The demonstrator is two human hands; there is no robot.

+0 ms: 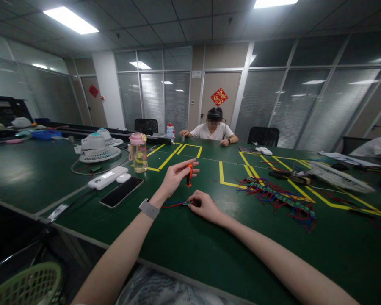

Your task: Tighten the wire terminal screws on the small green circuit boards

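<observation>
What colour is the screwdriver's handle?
The handle is orange with black, best seen in the head view.

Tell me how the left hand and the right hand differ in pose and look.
The left hand is raised at the handle of an upright screwdriver; the right hand sits lower, beside a small circuit board.
The left hand's fingers reach out nearly straight; the right hand's are curled.
The left hand has a grey band at its wrist; the right hand has none.
Both are bare and close together over the green table.
</observation>
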